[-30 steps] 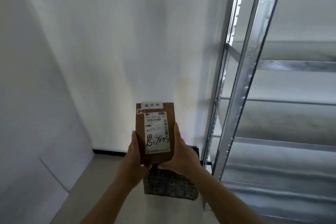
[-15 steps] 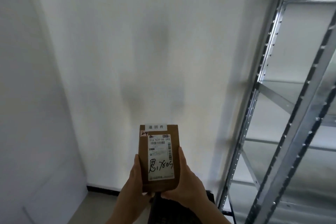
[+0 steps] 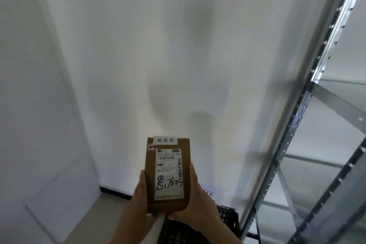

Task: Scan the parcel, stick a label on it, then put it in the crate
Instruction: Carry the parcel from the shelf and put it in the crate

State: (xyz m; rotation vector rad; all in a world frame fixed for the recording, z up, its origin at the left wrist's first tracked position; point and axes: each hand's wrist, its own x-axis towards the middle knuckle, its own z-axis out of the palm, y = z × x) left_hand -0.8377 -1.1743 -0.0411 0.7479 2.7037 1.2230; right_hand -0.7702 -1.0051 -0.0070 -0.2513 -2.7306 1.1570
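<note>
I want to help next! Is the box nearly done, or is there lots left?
Nearly done. The brown parcel already has a small white label stuck on its top edge, above the big shipping label. Whether it was scanned cannot be told. The left hand and right hand hold it. It is not yet in the black crate below.

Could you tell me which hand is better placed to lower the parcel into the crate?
Probably right: the right hand cups the parcel directly above the black crate.

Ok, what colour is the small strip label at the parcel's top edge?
White with black printed characters, on the brown parcel; the strip label shows clearly in the head view.
</note>
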